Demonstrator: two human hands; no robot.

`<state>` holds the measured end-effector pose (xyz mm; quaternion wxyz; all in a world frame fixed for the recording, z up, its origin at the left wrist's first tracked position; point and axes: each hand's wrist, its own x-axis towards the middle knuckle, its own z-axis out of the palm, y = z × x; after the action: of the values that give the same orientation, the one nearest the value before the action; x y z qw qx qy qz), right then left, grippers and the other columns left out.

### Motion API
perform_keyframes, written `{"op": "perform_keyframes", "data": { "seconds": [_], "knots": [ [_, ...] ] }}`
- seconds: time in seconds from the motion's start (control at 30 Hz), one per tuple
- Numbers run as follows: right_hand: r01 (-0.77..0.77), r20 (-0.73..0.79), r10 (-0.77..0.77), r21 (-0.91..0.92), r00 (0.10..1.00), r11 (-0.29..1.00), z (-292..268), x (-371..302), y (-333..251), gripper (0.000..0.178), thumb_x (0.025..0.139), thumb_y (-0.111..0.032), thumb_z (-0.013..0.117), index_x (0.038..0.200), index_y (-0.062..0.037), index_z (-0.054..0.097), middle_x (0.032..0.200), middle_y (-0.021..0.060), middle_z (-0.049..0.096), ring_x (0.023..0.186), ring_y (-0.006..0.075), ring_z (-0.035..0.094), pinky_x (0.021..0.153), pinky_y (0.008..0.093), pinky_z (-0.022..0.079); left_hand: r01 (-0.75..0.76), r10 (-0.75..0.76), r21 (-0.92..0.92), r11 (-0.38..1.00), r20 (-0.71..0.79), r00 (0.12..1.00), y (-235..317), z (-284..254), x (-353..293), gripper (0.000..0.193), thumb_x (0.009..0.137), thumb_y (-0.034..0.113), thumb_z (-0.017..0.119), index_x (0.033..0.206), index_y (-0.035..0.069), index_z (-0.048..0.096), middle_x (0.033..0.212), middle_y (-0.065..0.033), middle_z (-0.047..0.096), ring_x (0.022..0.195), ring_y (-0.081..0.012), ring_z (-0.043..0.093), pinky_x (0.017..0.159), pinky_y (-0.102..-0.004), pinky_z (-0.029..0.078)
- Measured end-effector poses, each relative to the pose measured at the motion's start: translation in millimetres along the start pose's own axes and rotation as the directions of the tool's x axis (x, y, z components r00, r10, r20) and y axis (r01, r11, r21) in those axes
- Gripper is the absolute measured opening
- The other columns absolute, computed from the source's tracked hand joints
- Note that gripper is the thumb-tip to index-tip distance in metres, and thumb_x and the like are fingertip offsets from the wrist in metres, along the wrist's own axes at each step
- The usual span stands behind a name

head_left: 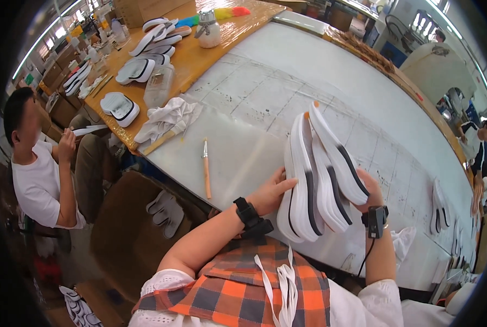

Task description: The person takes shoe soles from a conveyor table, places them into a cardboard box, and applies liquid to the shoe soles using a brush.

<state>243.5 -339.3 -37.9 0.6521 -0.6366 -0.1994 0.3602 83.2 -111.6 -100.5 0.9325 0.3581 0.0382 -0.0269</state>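
Several white shoe soles [303, 180] with black side bands stand on edge between my two hands, over the near side of the table. My left hand [273, 192] is closed round the left side of the bunch, its thumb lying on the outer sole. On the other side, my right hand [367, 189] grips the rightmost sole, and its fingers are partly hidden behind it. Two soles show small orange marks at their upper tips. To the left of my left hand, a brush [206, 169] with a wooden handle lies on the table.
A white cloth [170, 117], a clear plastic container [159, 86] and more soles [136, 71] are on the yellow-topped table [191, 73] at the far left. A jar [207, 31] stands there too. A co-worker [47, 163] sits at left. Other soles [440, 204] stand at right.
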Motion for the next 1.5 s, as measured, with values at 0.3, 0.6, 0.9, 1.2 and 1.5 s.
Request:
{"op": "perform_keyframes", "data": {
  "seconds": [0.3,0.6,0.9,1.2,1.5],
  "knots": [
    [-0.288,0.093,0.291,0.586,0.952,0.757,59,-69,12,0.046,0.069,0.0,0.051,0.114,0.0068,0.046,0.108,0.0163,0.057,0.097,0.0262,0.059,0.088,0.0381,0.047,0.017,-0.004,0.083,0.996,-0.154,0.988,45,3,-55,0.083,0.08,0.016,0.066,0.141,0.005,0.011,0.123,-0.0162,0.046,0.113,-0.0219,0.047,0.097,-0.0371,0.037],
    [-0.203,0.016,0.25,0.636,0.968,0.745,57,-39,68,0.046,0.084,-0.011,0.048,0.128,-0.0033,0.037,0.109,0.0126,0.057,0.092,0.0221,0.06,0.08,0.0357,0.051,0.148,-0.104,0.245,0.958,-0.184,0.977,39,19,-40,0.083,0.074,0.015,0.072,0.136,-0.003,0.019,0.124,-0.0184,0.044,0.108,-0.0231,0.049,0.093,-0.0355,0.041],
    [-0.233,0.016,0.264,0.523,0.964,0.82,44,-41,115,0.068,0.076,-0.001,0.056,0.138,-0.012,0.031,0.119,0.0098,0.054,0.098,0.0207,0.058,0.079,0.0339,0.051,0.003,0.103,0.689,0.725,-0.113,0.988,46,24,-77,0.09,0.063,0.015,0.078,0.136,0.005,0.026,0.128,-0.0109,0.037,0.096,-0.019,0.046,0.081,-0.0316,0.044],
    [-0.155,0.121,0.103,0.591,0.987,0.792,41,-39,109,0.074,0.075,-0.011,0.065,0.139,-0.0129,0.028,0.127,0.0069,0.049,0.111,0.0185,0.052,0.091,0.0351,0.044,-0.095,0.272,0.873,0.478,-0.045,0.961,63,56,-94,0.091,0.062,0.012,0.079,0.134,0.006,0.023,0.115,-0.0079,0.038,0.1,-0.0185,0.042,0.082,-0.0323,0.042],
    [-0.113,0.287,-0.028,0.464,0.958,0.879,63,-3,-27,0.069,0.078,-0.018,0.056,0.136,0.0001,0.026,0.126,0.014,0.047,0.109,0.0203,0.052,0.093,0.0307,0.042,-0.037,0.267,0.65,0.759,-0.26,0.928,74,39,-51,0.095,0.07,0.011,0.073,0.14,0.012,0.009,0.119,-0.0124,0.035,0.105,-0.0237,0.047,0.085,-0.038,0.046]
  ]
}}
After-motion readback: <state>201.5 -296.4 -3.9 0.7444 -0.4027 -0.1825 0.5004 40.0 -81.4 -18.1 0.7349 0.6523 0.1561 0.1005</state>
